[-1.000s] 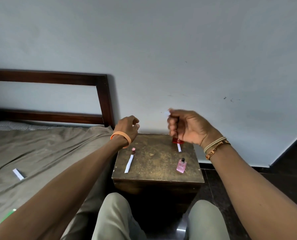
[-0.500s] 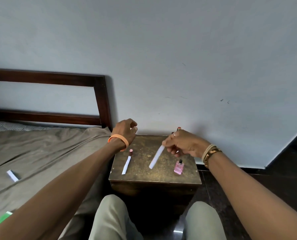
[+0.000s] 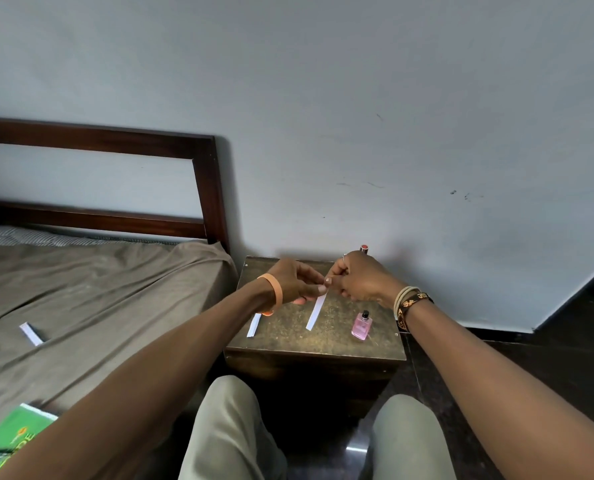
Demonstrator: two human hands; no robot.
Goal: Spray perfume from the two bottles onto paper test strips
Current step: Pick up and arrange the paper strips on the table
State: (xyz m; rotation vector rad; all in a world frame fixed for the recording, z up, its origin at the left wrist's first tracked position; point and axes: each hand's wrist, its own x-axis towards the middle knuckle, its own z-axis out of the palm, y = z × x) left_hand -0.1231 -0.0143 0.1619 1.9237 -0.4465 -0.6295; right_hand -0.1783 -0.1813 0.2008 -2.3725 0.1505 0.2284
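A: What's new over the table?
B: Half a second ago the left hand was curled on nothing, over by the bed. It has crossed over. Its thumb and forefinger now pinch the top of the strip, right beside the right hand, which also pinches it.
A: And the strip?
B: It hangs aslant over mid-table, its low end near the tabletop. A second strip lies to its left.
A: Bottles?
B: The pink bottle stands untouched at the right. Only the red bottle cap shows, behind the right hand. Held or standing, I can't tell.
A: Meaning?
B: Likely a hand-over, freeing the right hand to spray.
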